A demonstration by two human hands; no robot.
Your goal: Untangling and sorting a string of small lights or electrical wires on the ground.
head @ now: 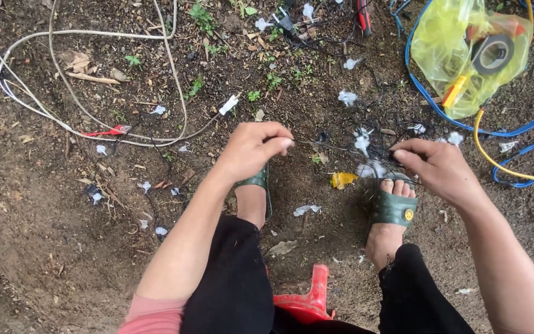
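Observation:
My left hand and my right hand both pinch a thin black wire stretched between them over bare soil. The left fingers are closed on its left end, the right fingers on its right end. The wire runs into a tangle of thin black wires with small white bulbs lying on the ground just beyond my feet. I sit on a red plastic stool, knees apart, feet in green sandals.
A white cable loops over the soil at the left. Blue cables and a yellow one lie at the right, around a yellow plastic bag holding a roll of black tape. Scraps of white plastic and small weeds dot the ground.

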